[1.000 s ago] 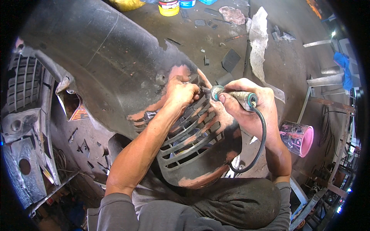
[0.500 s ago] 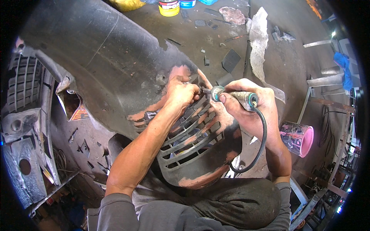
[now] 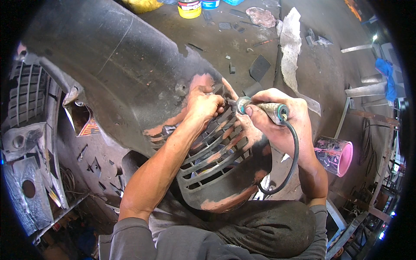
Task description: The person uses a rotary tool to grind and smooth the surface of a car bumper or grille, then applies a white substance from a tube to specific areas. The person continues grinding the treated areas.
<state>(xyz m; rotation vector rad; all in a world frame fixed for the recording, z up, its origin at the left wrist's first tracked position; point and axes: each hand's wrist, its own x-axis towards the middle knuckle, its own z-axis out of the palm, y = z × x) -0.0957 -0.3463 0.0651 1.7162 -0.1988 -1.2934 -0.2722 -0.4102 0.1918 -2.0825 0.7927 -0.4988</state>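
Across my lap lies a large black plastic car bumper [image 3: 143, 56], its slatted grille section [image 3: 208, 175] toward me and pinkish filler patches along its edges. In my right hand [image 3: 297, 115] is a soldering iron [image 3: 271, 112] with a worn handle and teal rings, its tip pointing left to the top of the grille. A black cord loops down from its rear end. My left hand [image 3: 203, 106] is closed in a pinch at the grille's upper edge, right by the tip; whatever its fingers hold is hidden.
A pink-smeared can [image 3: 333, 156] lies on its side to the right. Ahead on the floor are a yellow tub [image 3: 189, 8], a torn pale sheet [image 3: 291, 47] and dark plastic scraps [image 3: 260, 68]. Other car parts [image 3: 26, 99] stand at the left, a metal frame [image 3: 368, 91] at the right.
Hardly anything differs. The soldering iron and my right hand have shifted very slightly to the left; my left hand and the bumper stay in place.
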